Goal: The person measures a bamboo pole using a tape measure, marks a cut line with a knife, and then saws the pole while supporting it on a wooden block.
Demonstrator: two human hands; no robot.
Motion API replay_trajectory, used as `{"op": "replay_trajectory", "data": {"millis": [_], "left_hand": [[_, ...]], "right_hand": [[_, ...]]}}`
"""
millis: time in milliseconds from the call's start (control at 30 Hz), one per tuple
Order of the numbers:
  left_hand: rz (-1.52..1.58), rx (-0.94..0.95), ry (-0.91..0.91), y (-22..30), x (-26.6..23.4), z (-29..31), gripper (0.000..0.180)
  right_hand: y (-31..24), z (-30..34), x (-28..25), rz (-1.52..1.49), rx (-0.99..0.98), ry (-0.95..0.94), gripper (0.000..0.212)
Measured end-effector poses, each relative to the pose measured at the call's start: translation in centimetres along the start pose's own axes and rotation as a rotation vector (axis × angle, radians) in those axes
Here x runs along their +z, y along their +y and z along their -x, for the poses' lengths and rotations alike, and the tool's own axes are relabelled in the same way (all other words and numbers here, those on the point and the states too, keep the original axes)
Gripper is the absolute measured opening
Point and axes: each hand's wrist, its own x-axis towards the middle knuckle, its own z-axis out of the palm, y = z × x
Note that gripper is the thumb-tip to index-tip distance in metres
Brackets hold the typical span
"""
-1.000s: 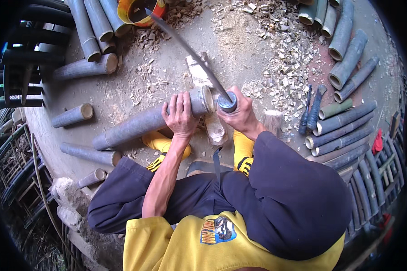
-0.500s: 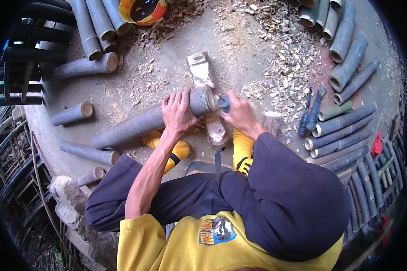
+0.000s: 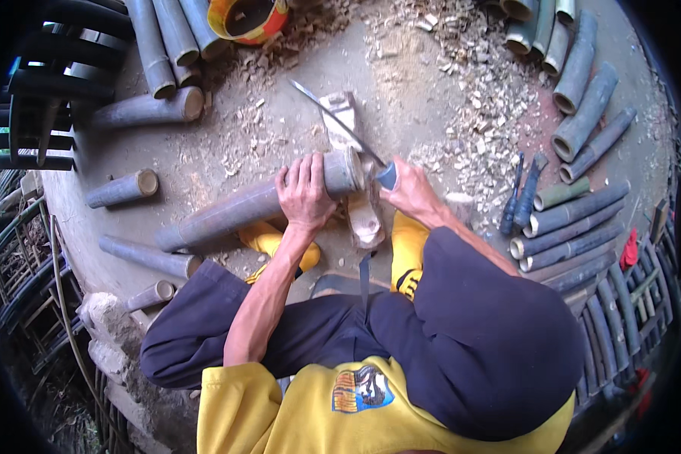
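Note:
A thick grey bamboo tube [image 3: 238,209] lies slantwise before me, its right end beside a pale wooden block [image 3: 365,216]. My left hand [image 3: 305,191] is wrapped over the top of the tube near that end. In my right hand [image 3: 415,191] is the blue handle of a long knife [image 3: 344,126], just right of the tube's cut end. Its slim dark blade slants up and to the left across the block, and the tip reaches past the block's far left edge. The palm side of both hands is hidden.
Wood chips [image 3: 492,98] litter the floor beyond and right of the block. Two dark-handled tools [image 3: 523,193] lie beside stacked bamboo pieces [image 3: 575,221] at right. At upper left, a yellow-red bucket [image 3: 268,30] with dark liquid stands near more tubes [image 3: 155,53]. My yellow-socked feet flank the block.
The knife blade has swung into clear view, now pointing up and left beyond the tube. My right hand has moved slightly right and nearer. The left hand keeps its grip on the tube.

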Motion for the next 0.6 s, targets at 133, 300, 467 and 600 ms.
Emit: {"op": "replay_trajectory", "data": {"millis": [133,300,467,600], "left_hand": [[0.016,-0.018,0.048,0.1,0.0,-0.3,0.072],[-0.027,0.006,0.064,0.3,0.5,-0.2,0.070],[-0.016,-0.009,0.083,0.2,0.5,0.2,0.068],[-0.008,0.011,0.090,0.3,0.6,-0.4,0.068]], "right_hand": [[-3.3,1.9,0.5,-0.174,-0.311,0.256,0.029],[0.8,-0.7,0.0,0.055,0.092,-0.081,0.031],[-4.0,2.0,-0.3,-0.211,-0.163,0.159,0.032],[-0.8,0.2,0.8,-0.160,-0.177,0.160,0.028]]}}
